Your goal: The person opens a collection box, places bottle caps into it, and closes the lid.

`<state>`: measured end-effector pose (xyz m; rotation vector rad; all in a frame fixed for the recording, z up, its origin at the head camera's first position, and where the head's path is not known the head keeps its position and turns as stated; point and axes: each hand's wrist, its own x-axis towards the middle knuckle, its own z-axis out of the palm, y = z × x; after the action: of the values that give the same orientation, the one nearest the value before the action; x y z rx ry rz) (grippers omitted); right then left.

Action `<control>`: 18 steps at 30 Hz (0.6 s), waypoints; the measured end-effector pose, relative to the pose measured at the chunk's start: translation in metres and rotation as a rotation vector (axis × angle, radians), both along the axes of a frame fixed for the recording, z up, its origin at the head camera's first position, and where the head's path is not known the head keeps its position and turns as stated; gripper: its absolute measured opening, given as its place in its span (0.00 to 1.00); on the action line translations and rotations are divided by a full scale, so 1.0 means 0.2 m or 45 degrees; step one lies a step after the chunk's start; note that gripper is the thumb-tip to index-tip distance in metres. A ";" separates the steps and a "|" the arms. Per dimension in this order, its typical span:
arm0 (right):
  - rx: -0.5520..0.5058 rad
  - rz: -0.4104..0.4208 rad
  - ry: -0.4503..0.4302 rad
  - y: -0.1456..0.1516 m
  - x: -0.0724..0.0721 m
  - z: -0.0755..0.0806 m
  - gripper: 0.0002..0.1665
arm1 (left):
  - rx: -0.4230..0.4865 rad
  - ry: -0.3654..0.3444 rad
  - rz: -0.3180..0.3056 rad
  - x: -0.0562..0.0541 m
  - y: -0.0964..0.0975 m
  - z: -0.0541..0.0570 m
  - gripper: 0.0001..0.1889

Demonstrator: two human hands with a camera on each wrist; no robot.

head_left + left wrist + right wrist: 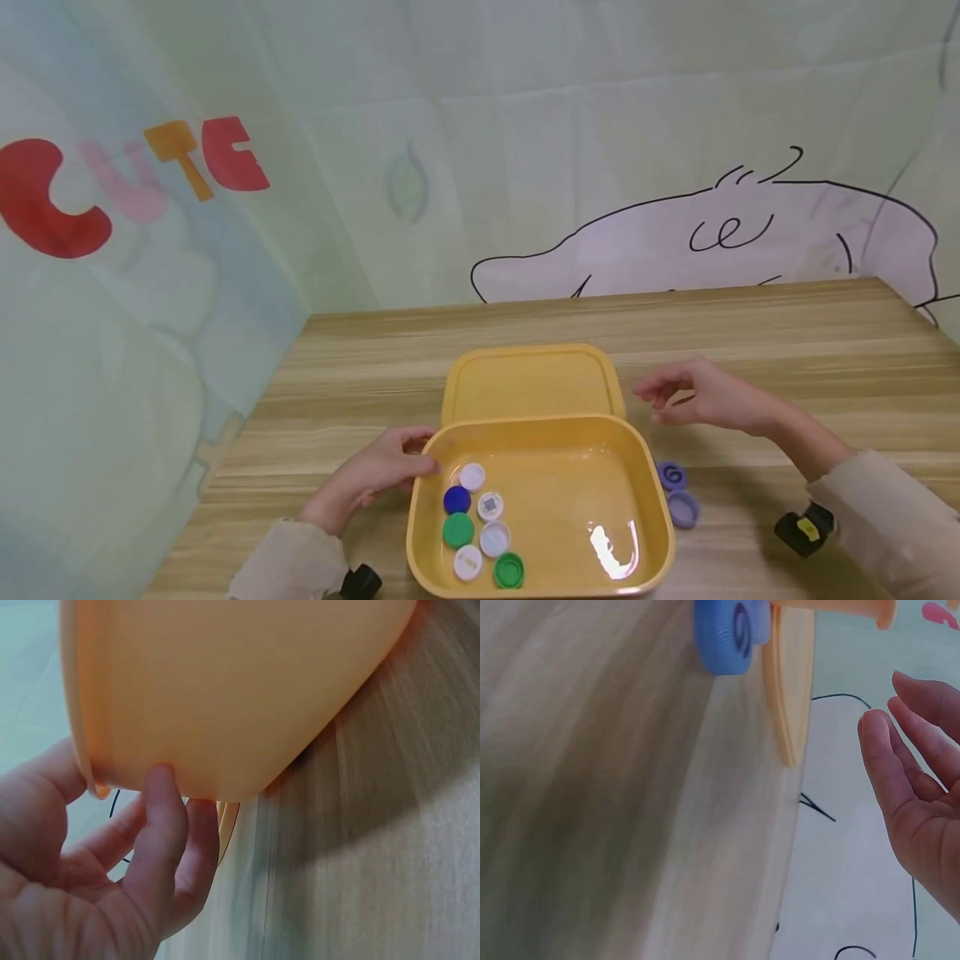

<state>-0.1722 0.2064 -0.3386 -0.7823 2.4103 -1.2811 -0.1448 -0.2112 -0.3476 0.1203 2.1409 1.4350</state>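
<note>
My left hand (375,468) grips the back left corner of a yellow plastic box (570,492), thumb over the rim. In the left wrist view its other fingers (156,832) lie against the outer wall. Bottle caps are grouped on the box's left side: a blue cap (457,500), green caps (458,530) and several white caps (494,540). My right hand (701,396) hovers with loosely bent fingers above the table, right of the flat yellow lid (532,385), holding nothing. Below it, two purple caps (682,508) lie beside the box's right wall.
The lid lies on the wood-grain table (360,358) directly behind the box. A printed cloth backdrop (420,125) rises behind the table's far edge. A black wrist device (805,529) hangs under the right sleeve, another (361,582) by the left.
</note>
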 end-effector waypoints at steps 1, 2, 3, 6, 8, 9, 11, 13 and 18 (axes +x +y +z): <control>-0.009 -0.004 -0.009 0.01 0.01 -0.01 0.23 | -0.006 -0.002 0.003 0.00 0.00 0.00 0.27; -0.015 -0.007 -0.019 0.03 0.01 -0.02 0.24 | -0.011 -0.004 0.008 0.00 0.00 0.00 0.28; -0.015 -0.016 -0.032 0.04 0.02 -0.03 0.24 | -0.017 -0.004 0.012 0.00 0.00 0.00 0.28; -0.037 -0.032 -0.064 0.07 0.03 -0.06 0.27 | -0.020 -0.005 0.017 0.00 0.01 0.00 0.28; -0.041 -0.040 -0.079 0.09 0.04 -0.08 0.27 | -0.019 0.000 0.018 0.00 0.01 0.00 0.28; -0.049 -0.042 -0.082 0.10 0.04 -0.09 0.27 | -0.019 -0.001 0.020 0.00 0.01 0.00 0.28; -0.070 -0.041 -0.089 0.11 0.05 -0.11 0.28 | -0.016 -0.002 0.020 0.00 0.01 0.00 0.28; -0.101 -0.034 -0.119 0.13 0.05 -0.13 0.28 | -0.015 -0.001 0.019 0.00 0.01 0.00 0.28; -0.191 -0.015 -0.226 0.15 0.08 -0.17 0.30 | -0.013 -0.005 0.016 0.00 0.01 0.00 0.29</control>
<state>-0.1567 0.2357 -0.3723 -0.6635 2.2030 -1.4832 -0.1448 -0.2094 -0.3469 0.1005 2.1488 1.4300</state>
